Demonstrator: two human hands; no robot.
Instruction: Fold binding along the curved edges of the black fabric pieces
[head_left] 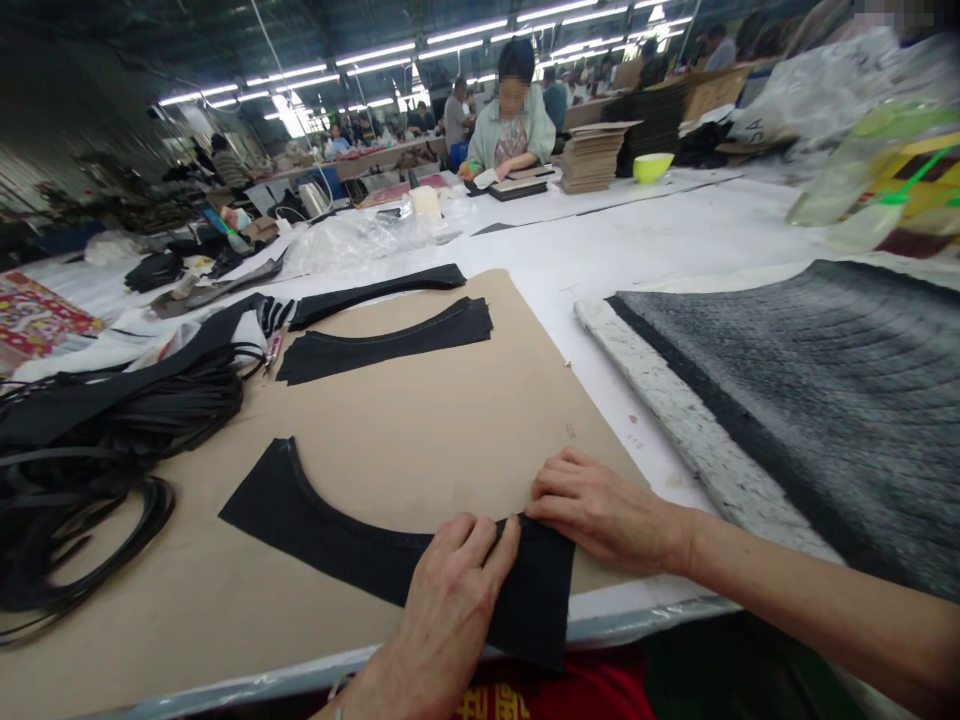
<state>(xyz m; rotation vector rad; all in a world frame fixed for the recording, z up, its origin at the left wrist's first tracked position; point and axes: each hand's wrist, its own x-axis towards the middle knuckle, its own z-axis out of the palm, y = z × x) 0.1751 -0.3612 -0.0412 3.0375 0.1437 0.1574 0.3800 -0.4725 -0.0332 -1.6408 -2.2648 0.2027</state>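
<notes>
A curved black fabric piece [360,555] lies near the table's front edge, its concave side away from me and a narrow folded strip running along that curve. My left hand [457,580] rests on its right half, fingers bent and closed on the curved edge. Just to the right, my right hand [600,510] pinches the same edge between curled fingers. The two sets of fingertips almost meet. What lies beneath them is hidden. Farther back are a shorter stack of black curved pieces [390,338] and another long black piece [379,294].
Brown paper board [517,400] covers the worktop. Bundled black strips [120,430] heap up on the left. At right, dark grey textured material [810,370] lies on a speckled pad [660,400]. Across the table a person [514,130] works beside stacked cardboard [592,157] and a green bowl [651,167].
</notes>
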